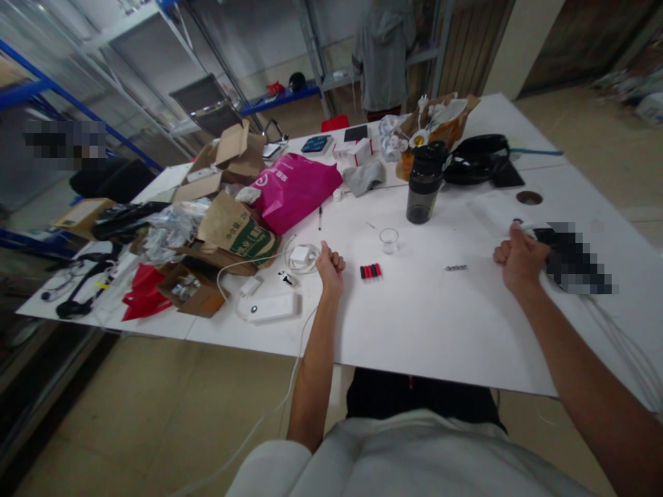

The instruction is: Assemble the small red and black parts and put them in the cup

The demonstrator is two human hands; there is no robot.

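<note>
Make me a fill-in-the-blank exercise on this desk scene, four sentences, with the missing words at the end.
1. The left hand and the right hand are both curled into ____.
2. The row of small pieces on the table between the hands is coloured red and ____.
3. As the camera sees it, the tall dark bottle stands farther back and to the ____ of the small clear cup.
4. Of the two hands, the white box-shaped device lies nearer the ____ one.

Missing words: fists; black; right; left.
</note>
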